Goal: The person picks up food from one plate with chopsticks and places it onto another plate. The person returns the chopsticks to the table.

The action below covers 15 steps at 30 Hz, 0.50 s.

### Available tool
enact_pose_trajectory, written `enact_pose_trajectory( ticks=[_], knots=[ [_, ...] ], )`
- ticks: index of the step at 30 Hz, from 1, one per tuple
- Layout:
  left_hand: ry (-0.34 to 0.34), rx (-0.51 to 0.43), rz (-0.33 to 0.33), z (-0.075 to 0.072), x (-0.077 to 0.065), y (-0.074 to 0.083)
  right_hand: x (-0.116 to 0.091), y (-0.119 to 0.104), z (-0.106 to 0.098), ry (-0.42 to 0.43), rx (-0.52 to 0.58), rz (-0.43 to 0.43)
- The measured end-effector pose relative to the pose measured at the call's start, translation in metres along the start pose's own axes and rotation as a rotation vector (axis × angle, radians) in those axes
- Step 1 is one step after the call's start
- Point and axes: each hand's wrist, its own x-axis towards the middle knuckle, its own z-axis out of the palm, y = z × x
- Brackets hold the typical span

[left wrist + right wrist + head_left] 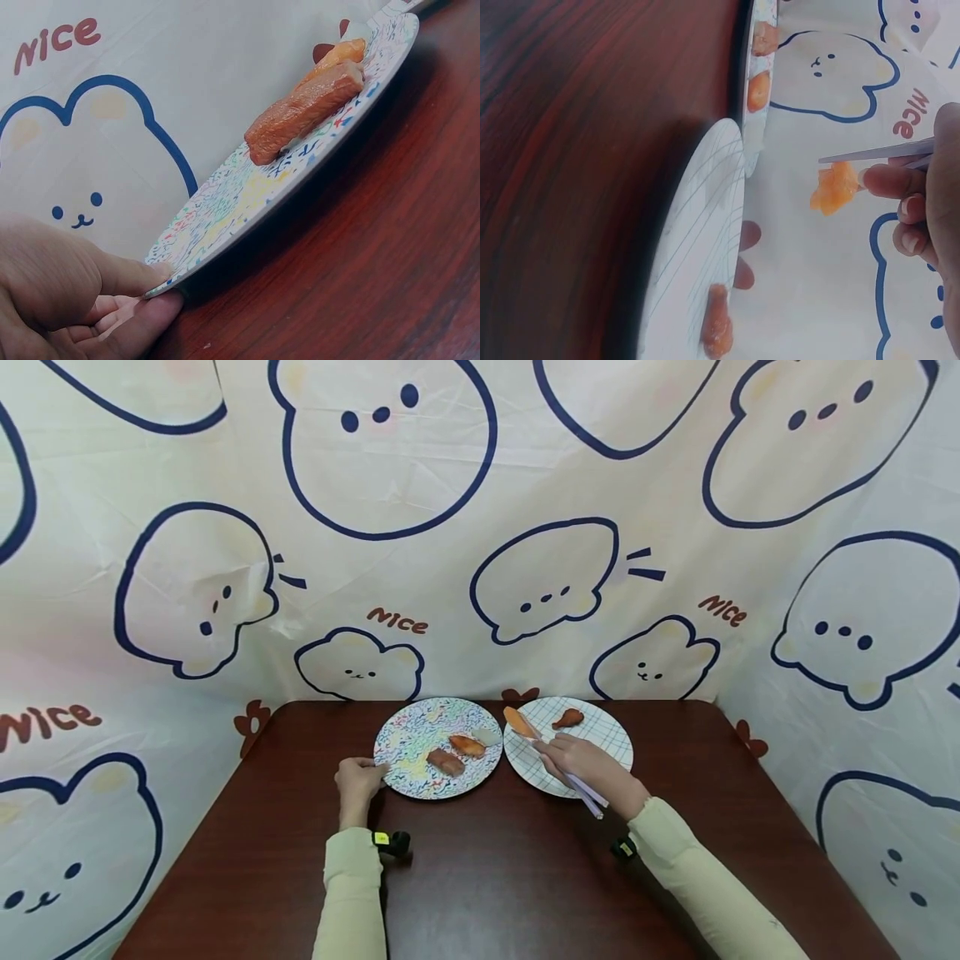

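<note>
My left hand (358,785) pinches the left rim of a speckled, multicoloured plate (405,735), thumb on top and fingers beneath, as the left wrist view shows. On that plate lie a brown piece of meat (446,762), an orange-brown food piece (467,745) and a pale piece (486,737). In my right hand (588,767) is a pair of pale purple chopsticks (885,153). Their tips hold an orange food piece (835,187) in the air, over the left side of a white plate with a grid pattern (611,739). A small drumstick (567,718) rests on this plate.
Both plates stand side by side at the far edge of a dark brown wooden table (480,877). A white cloth printed with bear outlines (442,577) hangs behind and at both sides of the table.
</note>
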Motion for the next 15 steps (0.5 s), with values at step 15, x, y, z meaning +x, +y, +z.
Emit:
enact_pose_trajectory(
  ticks=[15],
  knots=[
    [0.006, -0.02, 0.019, 0.0, -0.001, -0.001, 0.025, -0.009, 0.014, 0.031, 0.005, -0.069]
  ],
)
